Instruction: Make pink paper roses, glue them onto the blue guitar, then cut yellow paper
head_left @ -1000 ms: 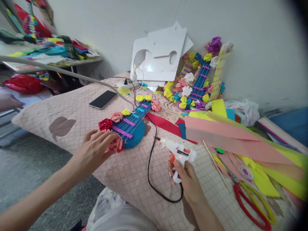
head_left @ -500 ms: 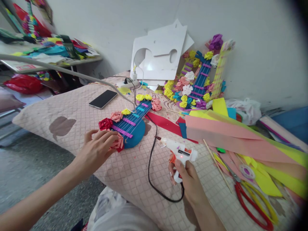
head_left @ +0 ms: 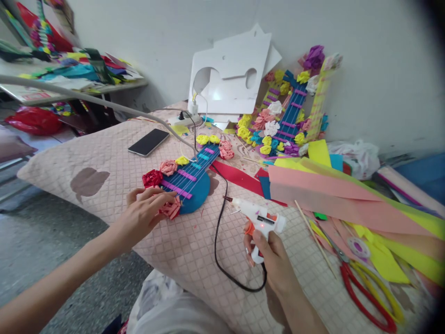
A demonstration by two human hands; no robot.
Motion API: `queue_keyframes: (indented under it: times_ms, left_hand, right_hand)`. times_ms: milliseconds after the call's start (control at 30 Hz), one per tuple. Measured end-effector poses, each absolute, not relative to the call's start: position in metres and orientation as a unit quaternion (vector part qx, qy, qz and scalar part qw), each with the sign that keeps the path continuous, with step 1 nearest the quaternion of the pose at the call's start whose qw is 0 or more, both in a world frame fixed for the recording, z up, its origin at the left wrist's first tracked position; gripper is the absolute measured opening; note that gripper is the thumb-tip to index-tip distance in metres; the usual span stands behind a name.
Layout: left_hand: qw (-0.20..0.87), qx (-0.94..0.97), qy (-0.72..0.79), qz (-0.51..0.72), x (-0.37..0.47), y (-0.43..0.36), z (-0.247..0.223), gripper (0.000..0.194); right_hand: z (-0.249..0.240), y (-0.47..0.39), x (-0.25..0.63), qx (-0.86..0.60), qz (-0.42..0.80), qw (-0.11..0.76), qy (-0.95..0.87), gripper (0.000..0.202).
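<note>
While your left hand (head_left: 144, 211) rests on the pink flower (head_left: 172, 208) at the lower end of the blue guitar (head_left: 198, 195), just left of the frame's centre, its fingers are half curled, and I cannot tell whether they grip that flower or only press on it. Your right hand (head_left: 273, 257), low and right of centre, is closed round the handle of the white glue gun (head_left: 262, 218), whose nozzle points left, apart from the guitar. The piece looks part-finished: its strings and purple bars (head_left: 176, 189) are on, and the left edge carries a red flower (head_left: 152, 178) with pink and yellow ones above it, up to the head. What seems left is the body's curved right edge, plain blue with no flowers showing. Beside the fuller flowered guitars (head_left: 291, 116) at the upper right, yours is sparser. Paper strips (head_left: 323, 185) lie on the tabletop (head_left: 181, 260) at the frame's right.
</note>
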State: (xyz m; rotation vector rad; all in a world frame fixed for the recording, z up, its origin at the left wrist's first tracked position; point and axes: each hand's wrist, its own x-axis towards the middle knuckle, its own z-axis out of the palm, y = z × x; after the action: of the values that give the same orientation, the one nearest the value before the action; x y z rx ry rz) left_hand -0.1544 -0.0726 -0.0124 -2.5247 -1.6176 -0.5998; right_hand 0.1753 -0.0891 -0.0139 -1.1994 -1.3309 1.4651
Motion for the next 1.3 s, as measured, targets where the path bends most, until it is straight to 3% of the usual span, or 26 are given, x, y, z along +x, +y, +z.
queue_keyframes:
  times_ms: [267,500,967,1133,1300]
  left_hand:
    - [0.014,-0.820,-0.537,-0.198,-0.156,-0.083,-0.004,0.033]
    - [0.052,-0.824,-0.515,-0.229,-0.157,-0.087,-0.011,0.032]
    - [0.048,-0.827,-0.509,-0.234,-0.160,-0.083,-0.016,0.029]
    - [0.039,-0.824,-0.520,-0.222,-0.162,-0.085,-0.013,0.038]
    - [0.034,-0.826,-0.511,-0.237,-0.163,-0.083,-0.015,0.026]
  right_hand:
    - [-0.017,-0.091,0.177,-0.477,0.583,0.408,-0.515,0.040]
    - [-0.013,-0.089,0.174,-0.469,0.593,0.421,-0.502,0.030]
    - [-0.013,-0.090,0.174,-0.473,0.588,0.420,-0.503,0.031]
    - [-0.015,-0.090,0.174,-0.476,0.589,0.424,-0.497,0.031]
    - [-0.014,-0.091,0.174,-0.477,0.597,0.428,-0.483,0.032]
